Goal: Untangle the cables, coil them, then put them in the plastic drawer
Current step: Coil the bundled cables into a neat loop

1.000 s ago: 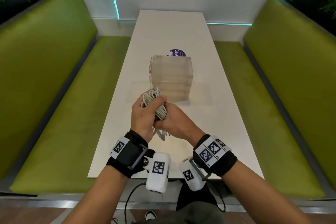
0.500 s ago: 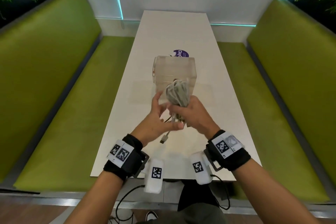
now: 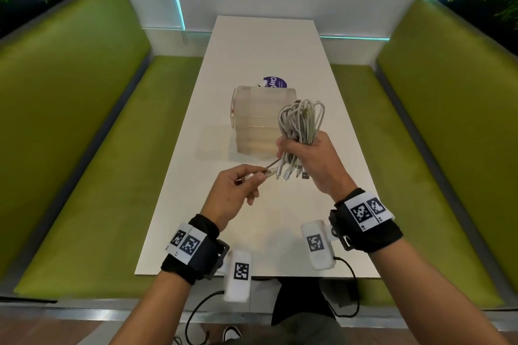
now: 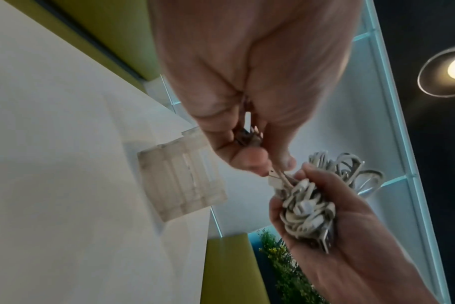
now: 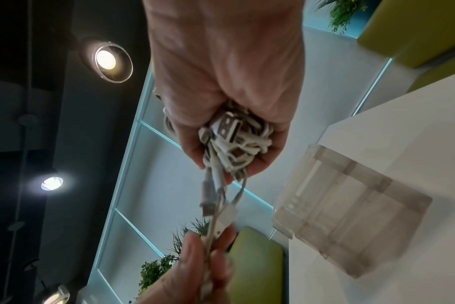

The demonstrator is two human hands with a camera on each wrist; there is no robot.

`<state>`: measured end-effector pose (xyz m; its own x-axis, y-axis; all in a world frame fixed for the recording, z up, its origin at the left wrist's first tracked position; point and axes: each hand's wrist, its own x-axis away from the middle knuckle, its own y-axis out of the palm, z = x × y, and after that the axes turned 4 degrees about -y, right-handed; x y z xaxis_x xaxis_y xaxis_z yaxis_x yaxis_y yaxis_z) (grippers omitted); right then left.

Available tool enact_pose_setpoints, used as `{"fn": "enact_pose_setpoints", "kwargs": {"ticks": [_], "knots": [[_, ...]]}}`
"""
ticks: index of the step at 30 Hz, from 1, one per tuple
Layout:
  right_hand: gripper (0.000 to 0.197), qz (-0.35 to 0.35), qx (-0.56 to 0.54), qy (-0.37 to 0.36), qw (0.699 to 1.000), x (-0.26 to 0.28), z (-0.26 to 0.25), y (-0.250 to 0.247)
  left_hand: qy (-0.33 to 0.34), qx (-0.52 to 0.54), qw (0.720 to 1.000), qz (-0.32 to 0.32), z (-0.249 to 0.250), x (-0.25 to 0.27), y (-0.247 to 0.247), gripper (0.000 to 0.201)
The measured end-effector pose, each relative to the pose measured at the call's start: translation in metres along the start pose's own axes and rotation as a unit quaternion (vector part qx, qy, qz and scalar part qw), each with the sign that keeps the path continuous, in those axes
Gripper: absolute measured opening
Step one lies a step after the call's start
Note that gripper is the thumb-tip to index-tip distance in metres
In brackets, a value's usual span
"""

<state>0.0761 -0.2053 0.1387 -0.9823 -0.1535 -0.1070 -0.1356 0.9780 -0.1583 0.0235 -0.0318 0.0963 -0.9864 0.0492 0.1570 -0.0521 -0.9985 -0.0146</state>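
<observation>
The right hand (image 3: 316, 161) is clamped round the bundle of cables (image 3: 301, 123), held up over the bench (image 3: 266, 45) so plugs dangle free; the left hand (image 3: 238, 190) pinches one cable end (image 3: 266, 173), likely to draw it out. The plastic drawer (image 3: 260, 120) stands just beyond, centre.

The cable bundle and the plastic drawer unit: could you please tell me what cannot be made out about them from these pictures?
- How many cables: head view, loops overlap and the right hand covers the middle.
- Which cable the left hand pinches: both wrist views, its fingers hide the plug, and it is blurred.
- Whether the drawer unit holds anything: all views, its cloudy walls blur the inside.
</observation>
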Motion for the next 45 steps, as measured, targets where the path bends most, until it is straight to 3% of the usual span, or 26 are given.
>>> {"fn": "enact_pose_setpoints", "kwargs": {"ticks": [4,6,12,16,18,22,25,26,28,31,34,37,45], "knots": [[0.008,-0.188,0.132,0.064,0.971,0.005,-0.008,-0.008,0.029,-0.041,0.998,0.025,0.011,-0.004,-0.012,0.010],[0.009,-0.240,0.148,0.068,0.957,0.009,-0.006,-0.001,0.035,-0.070,0.997,0.017,0.016,-0.007,-0.014,0.013],[0.032,-0.241,-0.021,0.090,0.966,0.022,0.005,0.012,0.036,-0.037,0.998,0.022,0.021,-0.004,-0.005,0.007],[0.026,-0.186,-0.045,0.089,0.978,0.025,0.015,0.022,0.032,-0.050,0.998,0.017,0.027,-0.007,-0.005,0.012],[0.021,-0.151,-0.027,0.086,0.984,0.024,0.016,0.023,0.024,-0.034,0.999,0.029,0.026,-0.008,-0.003,0.037],[0.008,-0.087,-0.045,0.075,0.992,0.026,0.013,0.026,0.005,0.013,0.997,0.080,0.016,-0.003,0.004,0.108],[0.004,-0.132,-0.008,0.059,0.989,0.028,0.015,0.032,-0.043,0.082,0.996,0.015,0.016,0.000,0.008,0.130],[0.007,-0.169,0.012,0.054,0.984,0.030,0.015,0.036,-0.051,0.108,0.993,0.007,0.017,-0.001,0.011,0.126],[0.023,-0.223,0.050,0.038,0.973,0.032,0.014,0.047,-0.055,0.155,0.985,0.051,0.020,-0.003,0.016,0.105],[0.022,-0.280,0.067,0.021,0.957,0.031,0.009,0.048,-0.059,0.215,0.969,0.110,0.021,-0.004,0.014,0.064],[0.027,-0.327,0.015,0.041,0.944,0.032,0.011,0.045,-0.056,0.243,0.966,0.073,0.021,-0.006,0.003,0.039],[0.038,-0.321,-0.016,0.038,0.946,0.032,0.020,0.047,-0.051,0.245,0.967,0.050,0.022,-0.007,-0.001,0.032],[0.023,-0.317,-0.032,0.020,0.948,0.021,0.027,0.053,-0.065,0.254,0.965,0.029,0.019,-0.016,-0.008,0.021]]}}
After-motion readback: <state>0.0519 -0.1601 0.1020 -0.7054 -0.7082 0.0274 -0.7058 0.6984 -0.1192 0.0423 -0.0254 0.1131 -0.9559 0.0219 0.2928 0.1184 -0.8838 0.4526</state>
